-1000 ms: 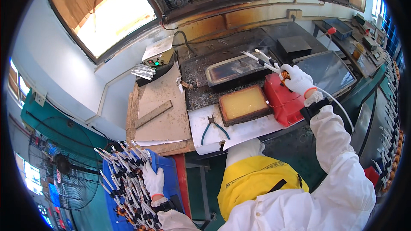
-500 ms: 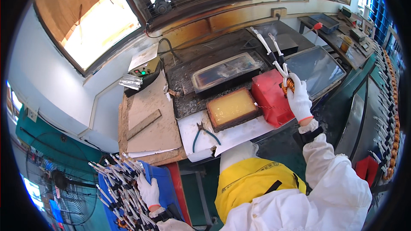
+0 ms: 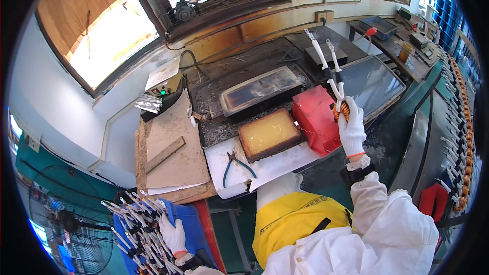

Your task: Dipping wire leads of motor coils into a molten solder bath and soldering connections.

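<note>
Gripping copper-wound ring coil [image 3: 344, 111] in right white-gloved hand [image 3: 352, 131] near front edge of dark surface [image 3: 229, 62], presumably keeping white-sleeved leads [image 3: 317, 51] clear; left white-gloved hand [image 3: 173, 233] at heaped leads [image 3: 137, 222] in blue plastic bin [image 3: 195, 225], grip unclear.

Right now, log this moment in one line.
right hand: holds coil with white cables | left hand: at wires in blue bin | pliers: on white paper

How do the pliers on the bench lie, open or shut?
Open: the pliers lie on the white sheet with their handles spread wide apart.
</note>
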